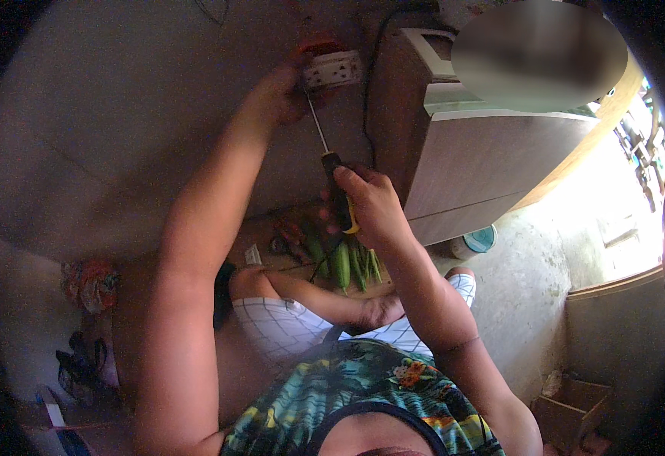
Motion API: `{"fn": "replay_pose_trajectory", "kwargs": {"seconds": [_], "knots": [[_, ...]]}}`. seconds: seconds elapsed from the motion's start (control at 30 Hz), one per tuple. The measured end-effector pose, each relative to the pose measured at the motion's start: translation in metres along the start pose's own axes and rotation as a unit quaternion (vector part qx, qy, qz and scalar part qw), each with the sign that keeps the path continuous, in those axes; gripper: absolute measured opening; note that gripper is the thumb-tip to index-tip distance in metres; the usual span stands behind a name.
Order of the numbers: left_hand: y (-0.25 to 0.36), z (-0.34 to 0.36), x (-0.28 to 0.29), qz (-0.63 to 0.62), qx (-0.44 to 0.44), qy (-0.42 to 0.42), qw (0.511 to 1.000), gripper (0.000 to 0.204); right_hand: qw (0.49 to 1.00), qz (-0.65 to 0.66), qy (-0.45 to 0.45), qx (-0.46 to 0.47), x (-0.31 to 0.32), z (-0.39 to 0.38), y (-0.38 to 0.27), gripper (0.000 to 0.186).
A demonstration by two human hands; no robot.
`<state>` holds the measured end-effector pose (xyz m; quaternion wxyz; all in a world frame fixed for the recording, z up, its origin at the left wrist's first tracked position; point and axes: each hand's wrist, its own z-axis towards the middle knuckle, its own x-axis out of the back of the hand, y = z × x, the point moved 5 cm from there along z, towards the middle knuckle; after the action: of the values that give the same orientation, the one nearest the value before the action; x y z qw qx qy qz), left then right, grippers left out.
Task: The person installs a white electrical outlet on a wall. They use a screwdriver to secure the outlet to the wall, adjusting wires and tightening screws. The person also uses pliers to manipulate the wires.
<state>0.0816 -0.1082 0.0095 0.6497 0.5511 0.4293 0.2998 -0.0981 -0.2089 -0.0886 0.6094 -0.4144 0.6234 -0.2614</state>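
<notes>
Your left hand (290, 99) is wrapped round the white socket block (336, 70) up by the wall (157, 114), and your right (374, 201) grips the screwdriver (334, 178), tip at the block's lower left edge. Loads of bare wall leftward; rightward it's tight, black cable (366, 121) then the boxy cabinet (492, 163). Any markings on the block are too small to read.

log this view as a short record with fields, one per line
left hand: at the left side of the white socket panel; exact grip too dark to tell
right hand: closed around the handle of a screwdriver
screwdriver tip: at the panel's lower left edge
right of panel: boxy unit with a grey front
below the hands: long green vegetables
</notes>
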Motion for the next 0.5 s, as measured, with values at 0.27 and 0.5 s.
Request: {"fn": "replay_pose_trajectory", "kwargs": {"seconds": [0.27,0.5], "knots": [[-0.008,0.017,0.013,-0.085,-0.006,-0.077,0.993,0.028,0.994,0.104,-0.013,-0.019,-0.013,0.013,0.002,0.027],[-0.008,0.012,0.003,-0.067,0.020,-0.013,0.997,0.028,0.993,0.113,0.000,-0.026,-0.010,0.008,0.004,0.030]]}}
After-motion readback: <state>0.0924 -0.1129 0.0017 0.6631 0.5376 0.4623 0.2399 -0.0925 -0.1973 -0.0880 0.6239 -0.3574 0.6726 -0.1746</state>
